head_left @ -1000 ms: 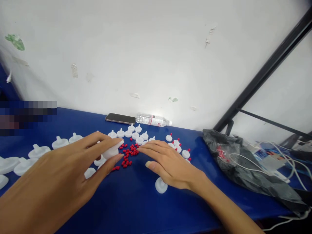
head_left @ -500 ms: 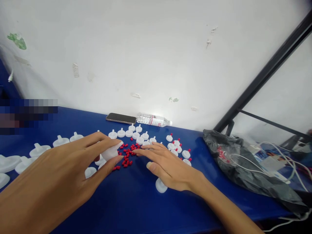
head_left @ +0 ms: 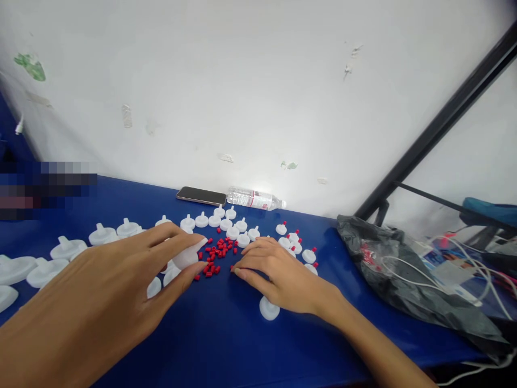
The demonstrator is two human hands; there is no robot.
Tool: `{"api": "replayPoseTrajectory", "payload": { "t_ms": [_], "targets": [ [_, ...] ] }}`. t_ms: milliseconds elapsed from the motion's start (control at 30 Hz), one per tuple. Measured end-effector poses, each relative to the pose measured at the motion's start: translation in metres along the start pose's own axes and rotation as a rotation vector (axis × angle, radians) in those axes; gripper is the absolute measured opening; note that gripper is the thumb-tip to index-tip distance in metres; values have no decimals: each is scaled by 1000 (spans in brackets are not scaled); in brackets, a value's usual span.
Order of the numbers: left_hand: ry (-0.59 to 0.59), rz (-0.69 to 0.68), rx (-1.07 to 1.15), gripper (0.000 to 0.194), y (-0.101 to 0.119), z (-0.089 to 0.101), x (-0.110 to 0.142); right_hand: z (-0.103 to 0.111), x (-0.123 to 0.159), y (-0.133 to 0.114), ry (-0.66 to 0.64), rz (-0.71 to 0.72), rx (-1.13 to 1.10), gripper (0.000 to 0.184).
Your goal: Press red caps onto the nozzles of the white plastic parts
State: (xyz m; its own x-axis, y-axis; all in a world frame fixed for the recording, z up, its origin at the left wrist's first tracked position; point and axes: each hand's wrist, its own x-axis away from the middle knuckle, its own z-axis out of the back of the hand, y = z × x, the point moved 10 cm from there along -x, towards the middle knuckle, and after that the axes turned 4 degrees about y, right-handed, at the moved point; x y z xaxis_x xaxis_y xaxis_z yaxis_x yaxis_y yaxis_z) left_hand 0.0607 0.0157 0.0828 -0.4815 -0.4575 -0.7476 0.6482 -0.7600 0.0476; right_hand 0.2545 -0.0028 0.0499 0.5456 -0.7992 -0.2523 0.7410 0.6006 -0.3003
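Observation:
Between thumb and fingers, my left hand (head_left: 133,269) grips a white plastic disc piece (head_left: 188,257), partly covered by the fingers. My right hand (head_left: 278,269) has its thumb and fingertips together on a small red cap (head_left: 232,268), of which only a sliver shows. A loose pile of red caps (head_left: 218,250) lies between the two hands. Beneath the right wrist sits another white disc (head_left: 269,309). White discs with upright stems (head_left: 242,225) stand behind the pile, and several white discs with red caps on their stems (head_left: 309,255) are beyond my right hand.
More white discs (head_left: 67,248) line the left of the blue table (head_left: 210,334). A phone (head_left: 202,196) and a clear bottle (head_left: 254,198) lie along the wall. At the right are a dark plastic bag (head_left: 404,285), white cables (head_left: 488,280) and a black metal frame (head_left: 440,124).
My right hand's fingers have drawn back from the pile and closed on a red cap. My left hand still holds the white disc, shifted slightly right.

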Motion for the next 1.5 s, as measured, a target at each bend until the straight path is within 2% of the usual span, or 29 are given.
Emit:
{"api": "replayPoseTrajectory", "payload": {
  "t_ms": [200,333,400,533,600,733,900,1100,1200,1300,1367,1500],
  "targets": [
    [-16,18,-49,49,-3,-6,4,3,2,-1,8,-29,3,34],
    [2,13,-84,51,-3,-9,10,2,5,-5,-41,-29,-17,45],
    [-26,35,-94,53,-4,-12,12,-1,6,-5,-65,-36,-1,47],
    [-129,90,-81,59,-4,-20,13,-5,8,-5,-81,-12,30,31],
    [-128,80,-67,59,0,-19,10,-9,10,-6,-106,15,37,25],
    [-130,59,-40,52,5,-17,8,-14,11,-11,-140,55,29,26],
    [-189,28,-33,47,11,-22,8,-13,8,-14,-135,61,77,25],
    [-74,-151,-25,40,29,-16,1,4,8,-1,34,7,53,20],
    [-130,-147,5,34,30,-22,0,17,9,8,141,-61,-108,15],
    [-202,-136,43,26,35,-28,1,30,9,12,263,-129,-329,26],
    [-193,-139,53,23,41,-28,1,36,8,10,327,-143,-439,33],
    [-194,-169,102,21,49,-27,1,33,8,5,353,-175,-503,36]
  ]
}}
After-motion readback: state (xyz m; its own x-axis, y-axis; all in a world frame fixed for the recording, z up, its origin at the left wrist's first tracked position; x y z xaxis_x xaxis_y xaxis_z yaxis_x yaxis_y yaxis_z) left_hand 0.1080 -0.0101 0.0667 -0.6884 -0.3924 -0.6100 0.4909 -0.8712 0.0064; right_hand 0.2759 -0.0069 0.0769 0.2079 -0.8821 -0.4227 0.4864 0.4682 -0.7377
